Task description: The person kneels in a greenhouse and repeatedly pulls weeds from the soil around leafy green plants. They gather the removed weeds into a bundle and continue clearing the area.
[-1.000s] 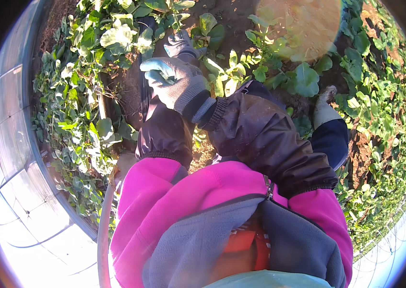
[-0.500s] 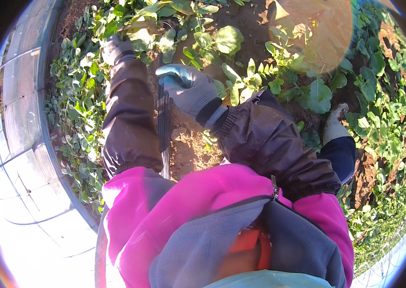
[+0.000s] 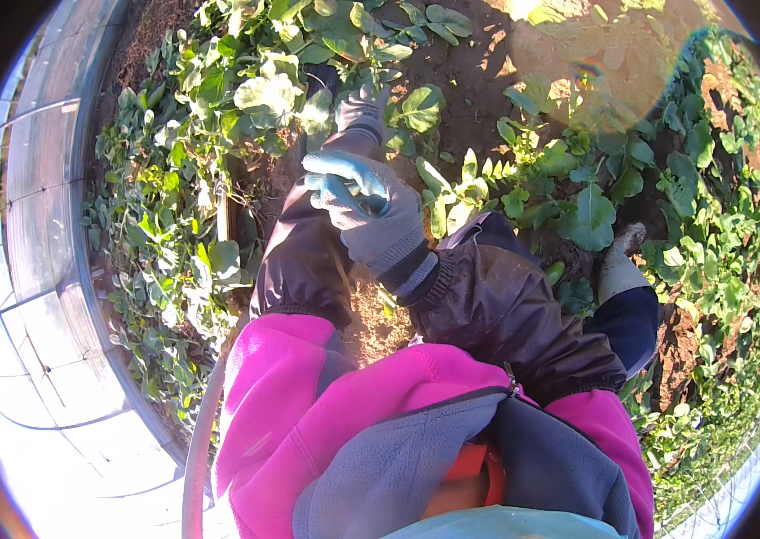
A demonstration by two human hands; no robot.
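Note:
My left hand (image 3: 364, 110), in a grey glove, reaches forward into low green leafy plants (image 3: 263, 94) growing in brown soil (image 3: 470, 85). Its fingers are spread and rest among the leaves. My right hand (image 3: 369, 208), in a grey glove with blue fingertips, hovers just behind it above my left forearm. Its fingers are curled in, and I see nothing clearly held in them. Dark sleeve covers over pink sleeves hide both wrists.
A translucent greenhouse wall (image 3: 34, 269) curves along the left. A thin wooden stake (image 3: 221, 211) stands among the plants beside it. More broad-leaved plants (image 3: 591, 216) fill the right side. A pale boot toe (image 3: 621, 265) shows at the right, and a white curved tube (image 3: 200, 449) at the lower left.
My left hand swung out to the left and has come back to the middle of the plants. My right hand has drifted slightly down and toward me.

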